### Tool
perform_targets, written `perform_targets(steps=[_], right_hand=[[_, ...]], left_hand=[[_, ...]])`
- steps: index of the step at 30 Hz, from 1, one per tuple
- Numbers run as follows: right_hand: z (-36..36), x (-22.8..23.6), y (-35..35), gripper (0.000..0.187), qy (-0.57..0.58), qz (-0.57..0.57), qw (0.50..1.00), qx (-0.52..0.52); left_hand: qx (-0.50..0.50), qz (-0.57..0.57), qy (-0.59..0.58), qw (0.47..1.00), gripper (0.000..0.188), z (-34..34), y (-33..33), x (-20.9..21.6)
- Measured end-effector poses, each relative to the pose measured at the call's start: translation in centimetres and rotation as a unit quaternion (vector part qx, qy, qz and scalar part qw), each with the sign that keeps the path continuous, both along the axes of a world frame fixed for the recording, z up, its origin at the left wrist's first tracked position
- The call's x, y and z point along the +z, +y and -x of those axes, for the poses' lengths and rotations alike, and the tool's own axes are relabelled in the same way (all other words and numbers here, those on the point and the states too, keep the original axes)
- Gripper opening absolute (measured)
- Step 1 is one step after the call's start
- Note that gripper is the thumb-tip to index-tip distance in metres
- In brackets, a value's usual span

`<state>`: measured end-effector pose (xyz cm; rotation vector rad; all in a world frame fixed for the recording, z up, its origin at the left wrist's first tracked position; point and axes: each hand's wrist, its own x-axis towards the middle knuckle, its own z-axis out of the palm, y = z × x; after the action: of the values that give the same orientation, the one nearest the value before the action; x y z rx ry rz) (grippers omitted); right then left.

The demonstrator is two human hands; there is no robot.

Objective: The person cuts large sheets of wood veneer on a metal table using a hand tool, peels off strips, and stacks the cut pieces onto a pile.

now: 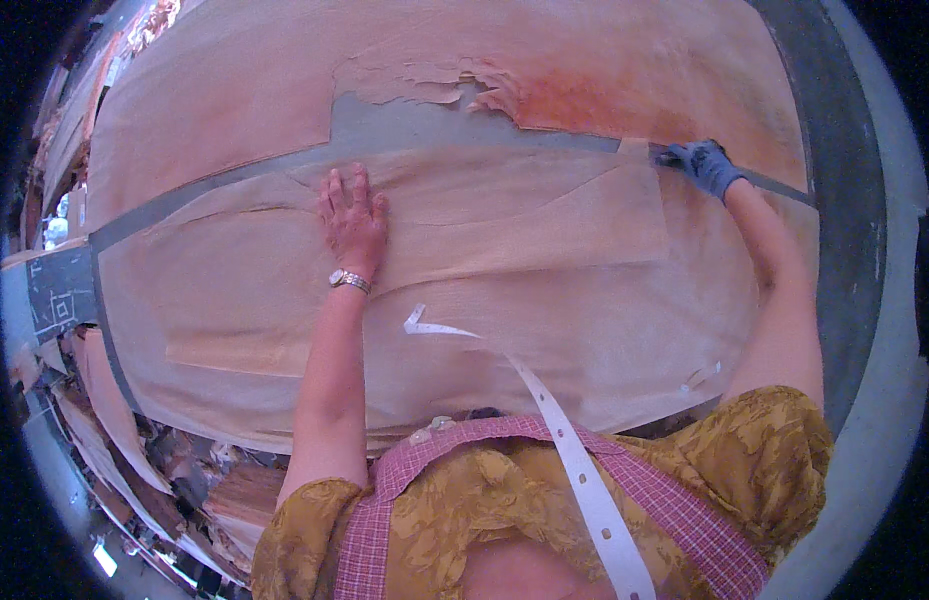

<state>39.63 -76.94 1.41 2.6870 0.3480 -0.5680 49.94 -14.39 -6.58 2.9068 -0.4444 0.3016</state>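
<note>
A large thin pale-brown veneer sheet (544, 350) covers the near half of the work surface, with an overlapping piece and folds along its far part. My bare left hand (354, 230) lies on it with fingers spread, a wristwatch (349, 281) at the wrist. At the sheet's far right edge is my right hand (708, 167) in a blue-grey glove, its fingers curled; a small dark shape shows at the fingertips, too unclear to name. A white strip with punched holes (579, 455) hangs down in front of me, its end over the sheet.
Beyond a narrow gap lies another veneer sheet (214, 100), reddish at right, with a ragged torn edge (474, 90). Grey table surface (414, 125) shows between the sheets. Broken veneer scraps (234, 500) are heaped at lower left. A dark strip (844, 200) borders the right side.
</note>
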Motion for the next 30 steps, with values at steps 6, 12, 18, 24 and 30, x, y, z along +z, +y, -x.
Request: perform_targets(steps=[6, 12, 18, 24, 30], right_hand=[[7.7, -0.4, 9.5, 0.027, -0.124, -0.391, 0.909, -0.075], [15.2, -0.2, 23.1, 0.029, -0.099, -0.163, 0.981, -0.021], [26.9, 4.0, 31.4, 0.033, 0.065, -0.315, 0.947, -0.02], [17.7, 18.1, 37.0, 0.031, -0.066, -0.689, 0.69, -0.211], [14.5, 24.9, 43.3, 0.046, -0.021, -0.863, 0.497, 0.081]], left_hand=[[0.001, 0.003, -0.01, 1.0, 0.055, 0.5, -0.3, 0.2], [0.001, -0.063, 0.086, 0.994, 0.064, -0.9, -0.5, 1.5], [0.014, -0.093, 0.189, 0.977, 0.082, -0.4, -2.0, 6.3], [0.005, -0.1, 0.134, 0.986, 0.088, 0.0, -1.5, 4.0], [0.008, -0.102, 0.194, 0.976, 0.091, -0.7, -2.1, 4.8]])
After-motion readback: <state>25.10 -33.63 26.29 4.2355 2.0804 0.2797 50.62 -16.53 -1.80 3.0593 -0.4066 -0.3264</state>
